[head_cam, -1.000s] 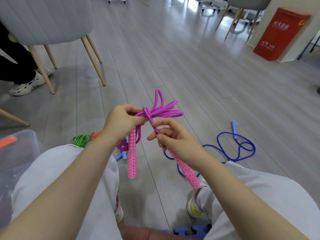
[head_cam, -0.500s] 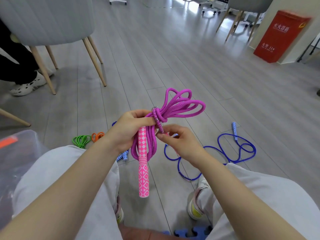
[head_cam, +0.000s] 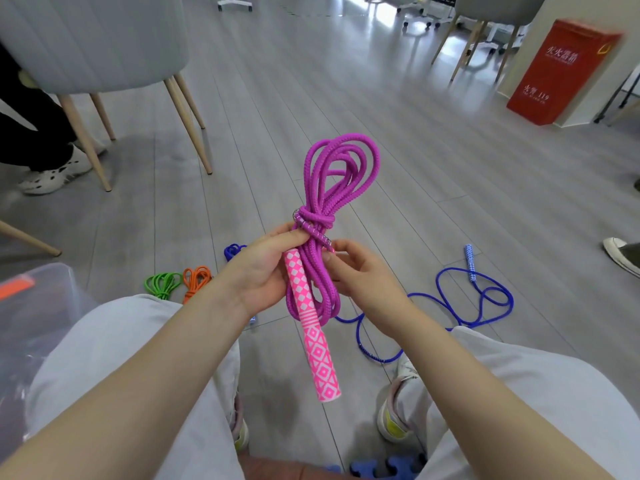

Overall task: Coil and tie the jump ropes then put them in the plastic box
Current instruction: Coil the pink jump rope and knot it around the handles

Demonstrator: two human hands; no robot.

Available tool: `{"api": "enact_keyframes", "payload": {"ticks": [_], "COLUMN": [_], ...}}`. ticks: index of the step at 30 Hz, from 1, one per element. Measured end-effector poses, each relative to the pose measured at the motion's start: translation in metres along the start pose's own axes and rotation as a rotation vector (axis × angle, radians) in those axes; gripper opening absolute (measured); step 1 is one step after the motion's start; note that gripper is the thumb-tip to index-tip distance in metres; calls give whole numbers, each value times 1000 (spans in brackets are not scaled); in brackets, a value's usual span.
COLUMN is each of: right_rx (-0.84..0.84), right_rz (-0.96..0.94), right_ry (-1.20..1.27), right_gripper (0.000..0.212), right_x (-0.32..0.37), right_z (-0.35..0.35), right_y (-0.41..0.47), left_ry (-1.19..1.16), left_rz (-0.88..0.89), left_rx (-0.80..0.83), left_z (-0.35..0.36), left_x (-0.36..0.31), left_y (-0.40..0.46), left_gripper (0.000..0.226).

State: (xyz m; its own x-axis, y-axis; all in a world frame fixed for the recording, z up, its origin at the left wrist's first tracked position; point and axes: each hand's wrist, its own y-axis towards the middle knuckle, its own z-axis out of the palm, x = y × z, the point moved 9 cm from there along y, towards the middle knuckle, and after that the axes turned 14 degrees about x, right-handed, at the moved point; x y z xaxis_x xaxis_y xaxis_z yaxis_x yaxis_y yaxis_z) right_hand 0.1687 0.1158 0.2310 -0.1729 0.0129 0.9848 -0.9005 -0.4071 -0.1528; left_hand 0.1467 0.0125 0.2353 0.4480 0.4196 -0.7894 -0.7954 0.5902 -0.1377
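Observation:
A coiled purple jump rope point(head_cam: 337, 174) stands upright in front of me, its loops wrapped by a turn of cord near the middle. My left hand point(head_cam: 263, 271) grips the bundle just below that wrap, with one pink patterned handle point(head_cam: 313, 327) hanging down from it. My right hand point(head_cam: 360, 275) pinches the rope end at the wrap; the second handle is hidden behind it. A blue jump rope point(head_cam: 481, 299) lies loose on the floor to the right. The clear plastic box point(head_cam: 38, 306) with an orange clip sits at the lower left.
Small green point(head_cam: 162, 284) and orange point(head_cam: 197, 277) rope bundles lie on the floor beyond my left knee. A grey chair point(head_cam: 104, 46) and a seated person's shoe point(head_cam: 52, 173) are at the left. A red box point(head_cam: 568, 67) stands far right; another shoe point(head_cam: 621, 258) is at the right edge.
The purple coil swung from lying sideways to pointing upward. The pink handle now hangs straight down from my left hand, and my right hand moved up to the wrap.

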Motion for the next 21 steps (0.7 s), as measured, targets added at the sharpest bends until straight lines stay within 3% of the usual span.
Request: {"api": "enact_keyframes", "payload": {"ticks": [4, 8, 13, 18, 21], "right_rx": [104, 192, 150, -17, -103], "right_rz": [8, 34, 3, -53, -59], "right_ry": [73, -55, -15, -194, -276], "right_gripper": [35, 46, 21, 16, 24], "right_x": [-1, -5, -4, -1, 2], "right_z": [8, 19, 15, 3, -8], "right_y": [1, 1, 1, 3, 1], "left_ry": [-3, -10, -34, 31, 179], "left_rz": [61, 79, 130, 140, 97], "left_rx": [-80, -82, -46, 33, 35], "left_z": [-8, -6, -5, 2, 0], "left_x": [-7, -8, -18, -21, -22], "left_y": [2, 2, 4, 3, 2], "left_gripper": [15, 20, 19, 23, 33]}}
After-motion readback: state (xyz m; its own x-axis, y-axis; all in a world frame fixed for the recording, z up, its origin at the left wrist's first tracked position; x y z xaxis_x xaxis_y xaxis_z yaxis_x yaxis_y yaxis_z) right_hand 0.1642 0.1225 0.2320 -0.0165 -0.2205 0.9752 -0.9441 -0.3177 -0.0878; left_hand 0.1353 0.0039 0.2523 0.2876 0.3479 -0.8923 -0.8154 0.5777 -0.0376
